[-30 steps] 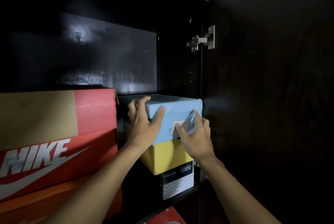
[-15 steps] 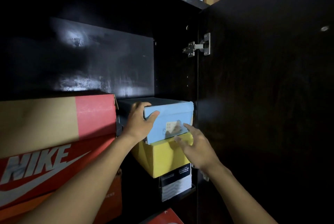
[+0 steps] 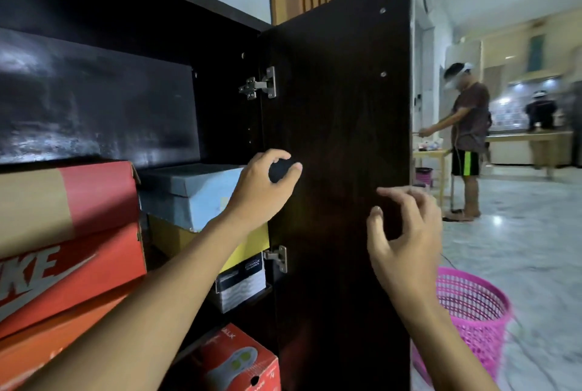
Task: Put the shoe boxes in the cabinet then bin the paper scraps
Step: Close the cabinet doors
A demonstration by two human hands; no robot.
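Note:
A light blue shoe box (image 3: 192, 198) sits inside the dark cabinet (image 3: 132, 22) on top of a yellow box (image 3: 176, 241), with a black-and-white box (image 3: 241, 283) beneath. My left hand (image 3: 263, 189) hovers just right of the blue box, fingers loosely curled, holding nothing. In front of the open cabinet door (image 3: 340, 144), my right hand (image 3: 404, 233) is raised with fingers spread and relaxed, empty. A pink mesh bin (image 3: 472, 312) stands on the floor past the door. No paper scraps are visible.
Red and orange Nike boxes (image 3: 69, 248) are stacked at the left of the shelf. A red box (image 3: 239, 362) lies on the shelf below. A person (image 3: 467, 141) stands at a table in the room beyond, over a pale tiled floor (image 3: 519, 233).
Both hands have let go of the blue box and drawn back to the right. My view has swung right, showing the door edge, the pink bin and the room.

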